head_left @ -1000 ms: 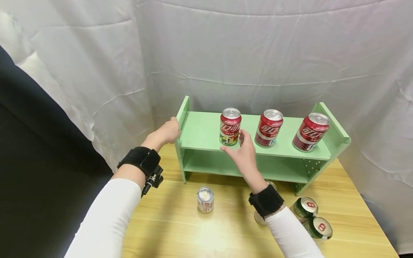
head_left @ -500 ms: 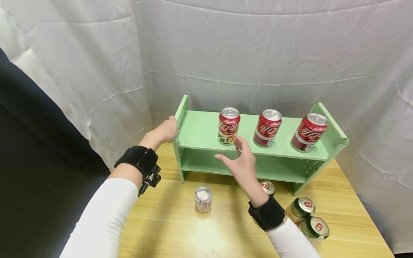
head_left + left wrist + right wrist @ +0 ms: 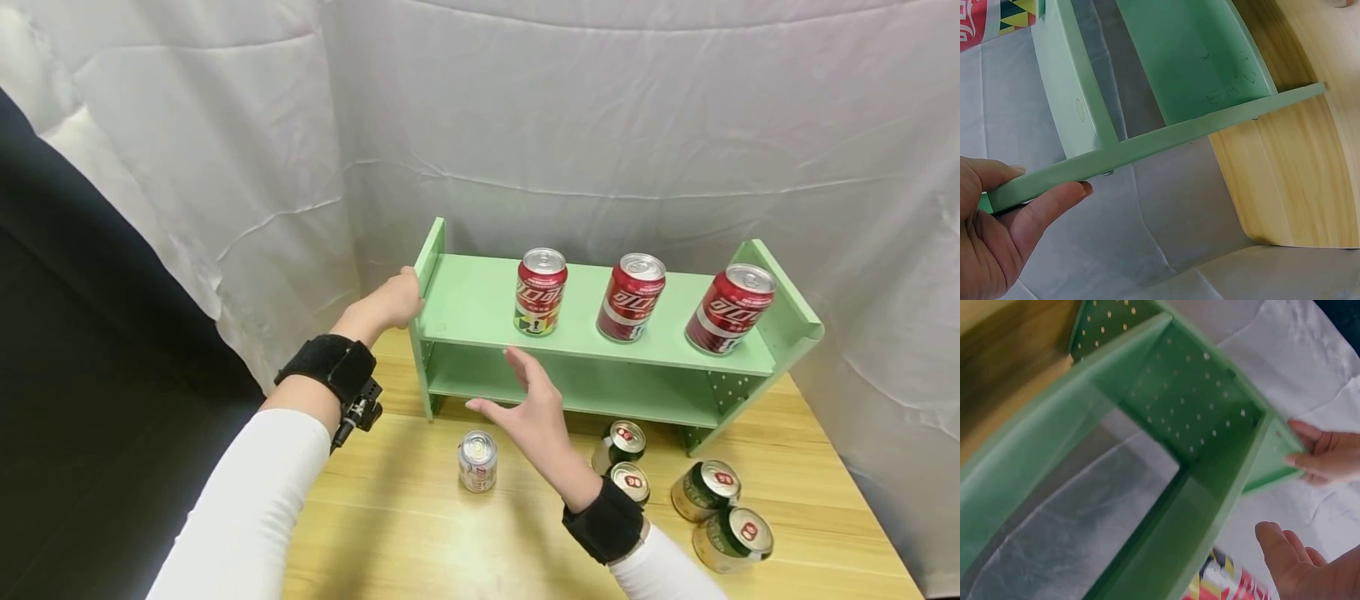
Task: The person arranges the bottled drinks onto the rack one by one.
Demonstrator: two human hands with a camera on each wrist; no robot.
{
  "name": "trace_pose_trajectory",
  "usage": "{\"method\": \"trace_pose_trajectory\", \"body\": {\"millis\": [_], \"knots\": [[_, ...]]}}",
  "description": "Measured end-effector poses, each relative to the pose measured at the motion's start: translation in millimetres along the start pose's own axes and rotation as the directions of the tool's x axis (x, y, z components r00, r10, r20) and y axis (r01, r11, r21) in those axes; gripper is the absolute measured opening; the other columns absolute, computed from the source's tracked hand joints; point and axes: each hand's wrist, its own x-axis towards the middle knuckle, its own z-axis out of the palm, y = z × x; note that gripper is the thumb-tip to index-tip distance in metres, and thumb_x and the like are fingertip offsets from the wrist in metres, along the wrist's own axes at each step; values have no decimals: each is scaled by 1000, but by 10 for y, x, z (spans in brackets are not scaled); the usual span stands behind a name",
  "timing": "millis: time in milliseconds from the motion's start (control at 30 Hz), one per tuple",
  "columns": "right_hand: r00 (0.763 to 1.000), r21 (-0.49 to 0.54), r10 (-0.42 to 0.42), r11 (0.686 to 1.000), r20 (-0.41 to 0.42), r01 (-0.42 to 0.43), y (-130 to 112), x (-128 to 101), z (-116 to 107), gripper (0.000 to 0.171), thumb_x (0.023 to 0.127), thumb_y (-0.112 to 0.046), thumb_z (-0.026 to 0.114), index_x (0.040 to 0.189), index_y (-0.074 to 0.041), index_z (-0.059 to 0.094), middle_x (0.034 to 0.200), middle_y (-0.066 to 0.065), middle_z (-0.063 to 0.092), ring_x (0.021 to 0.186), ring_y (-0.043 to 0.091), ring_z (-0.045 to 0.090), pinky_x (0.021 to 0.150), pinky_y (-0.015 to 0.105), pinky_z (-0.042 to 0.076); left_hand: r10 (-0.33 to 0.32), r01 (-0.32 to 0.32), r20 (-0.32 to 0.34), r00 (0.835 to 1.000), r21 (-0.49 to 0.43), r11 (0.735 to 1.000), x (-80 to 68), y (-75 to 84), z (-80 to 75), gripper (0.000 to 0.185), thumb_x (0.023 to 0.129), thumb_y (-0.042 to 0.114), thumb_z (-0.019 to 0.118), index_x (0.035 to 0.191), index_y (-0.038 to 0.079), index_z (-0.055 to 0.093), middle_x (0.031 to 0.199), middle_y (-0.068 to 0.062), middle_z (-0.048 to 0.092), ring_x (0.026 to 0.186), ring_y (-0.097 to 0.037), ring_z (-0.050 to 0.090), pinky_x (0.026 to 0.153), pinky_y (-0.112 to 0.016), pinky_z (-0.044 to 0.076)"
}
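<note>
Shelf, green, two-tier, stands at the far side of the wooden table. Left hand grasps its left end panel, thumb and fingers curled round the edge. Right hand hovers with fingers released and spread, holding nothing, near the shelf front and above a silver can. Three red cans stand upright on the top tier. Four gold-green cans sit on the table, near right.

We see a mint-green shelf carrying 3 red cans with white lettering, the leftmost patterned with coloured triangles. On the pale wood table stand a silver can and 4 green-gold cans; our sleeves are white, our wrist straps black.
</note>
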Motion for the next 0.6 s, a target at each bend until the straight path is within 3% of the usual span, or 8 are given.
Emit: {"method": "trace_pose_trajectory", "body": {"millis": [233,600], "knots": [[997,-1,-51,999,58,52,122,-179,202,83,64,-24,87,134,-4,46,130,14,54,117,28,55,96,34,46,6,-6,-8,1000,30,1000,15,1,-1,47,97,7,35,134,-15,16,72,-6,41,56,-14,42,51,-23,38],[997,8,-40,999,68,40,380,-423,425,85,63,-25,87,135,-5,46,127,14,55,114,28,56,92,38,49,13,-12,-24,1000,35,999,31,-21,27,46,97,7,36,132,-16,18,73,-7,44,58,-16,45,52,-23,41]]}}
